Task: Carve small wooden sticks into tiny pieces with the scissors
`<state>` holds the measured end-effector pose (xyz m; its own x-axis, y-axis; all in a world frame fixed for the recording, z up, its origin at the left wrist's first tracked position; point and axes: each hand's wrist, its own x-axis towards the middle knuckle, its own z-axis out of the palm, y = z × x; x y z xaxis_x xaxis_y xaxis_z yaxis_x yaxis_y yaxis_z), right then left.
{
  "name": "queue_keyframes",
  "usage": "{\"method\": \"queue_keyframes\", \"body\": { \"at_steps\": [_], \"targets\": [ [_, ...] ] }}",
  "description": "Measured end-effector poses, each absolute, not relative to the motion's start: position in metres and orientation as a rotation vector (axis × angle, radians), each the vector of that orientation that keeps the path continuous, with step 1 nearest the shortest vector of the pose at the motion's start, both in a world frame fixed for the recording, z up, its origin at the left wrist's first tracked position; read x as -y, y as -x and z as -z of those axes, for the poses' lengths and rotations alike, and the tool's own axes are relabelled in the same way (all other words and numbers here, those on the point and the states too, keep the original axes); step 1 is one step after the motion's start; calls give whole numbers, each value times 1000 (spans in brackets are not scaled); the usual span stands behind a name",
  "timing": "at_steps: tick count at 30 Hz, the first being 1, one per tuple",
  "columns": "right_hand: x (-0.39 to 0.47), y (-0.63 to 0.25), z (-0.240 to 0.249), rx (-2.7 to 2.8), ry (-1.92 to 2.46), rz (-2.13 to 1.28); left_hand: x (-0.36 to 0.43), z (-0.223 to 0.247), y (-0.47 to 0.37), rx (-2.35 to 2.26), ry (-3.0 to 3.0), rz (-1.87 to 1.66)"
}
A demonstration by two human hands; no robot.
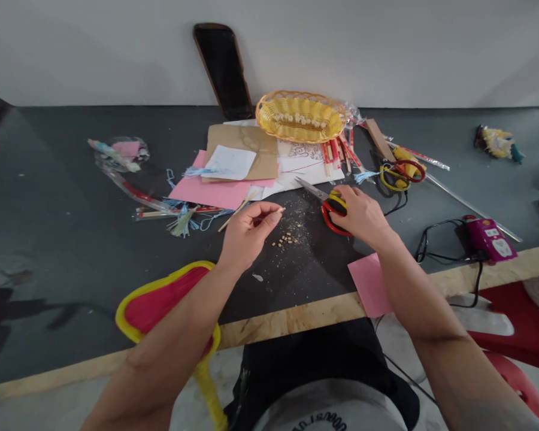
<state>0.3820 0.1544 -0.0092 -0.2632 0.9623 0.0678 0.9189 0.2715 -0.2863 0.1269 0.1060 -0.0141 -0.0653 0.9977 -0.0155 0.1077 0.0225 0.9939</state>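
The left hand (247, 233) pinches a tiny pale piece (281, 210) between thumb and index fingertips; that slight hold could slip, dropping it among the wooden bits (288, 239) near six o'clock. The right hand's fingers close around the handles of the scissors (324, 213), at three o'clock from the piece; a careless leftward swing could nick the left fingertips.

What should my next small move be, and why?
Probably turn the scissors toward the small pale piece in your left hand: your right hand already holds them, but their blades point away from it, and similar bits lie nearby.
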Motion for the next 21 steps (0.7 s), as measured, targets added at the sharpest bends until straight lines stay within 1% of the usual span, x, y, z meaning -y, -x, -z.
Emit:
{"method": "queue_keyframes", "body": {
  "at_steps": [2,5,8,13,21],
  "targets": [
    [-154,-380,8,2166,1668,-341,-106,15,-126,-1335,-1250,-1235],
    [-149,-376,9,1975,1394,-522,-106,16,-124,-1293,-1256,-1333],
    [-138,-366,8,1977,1196,-675,-106,17,-123,-1264,-1256,-1400],
    [-121,-349,8,2192,968,-637,-107,19,-123,-1238,-1216,-1490],
    [-120,-346,10,2251,947,-560,-107,17,-123,-1210,-1222,-1471]
  ]
}}
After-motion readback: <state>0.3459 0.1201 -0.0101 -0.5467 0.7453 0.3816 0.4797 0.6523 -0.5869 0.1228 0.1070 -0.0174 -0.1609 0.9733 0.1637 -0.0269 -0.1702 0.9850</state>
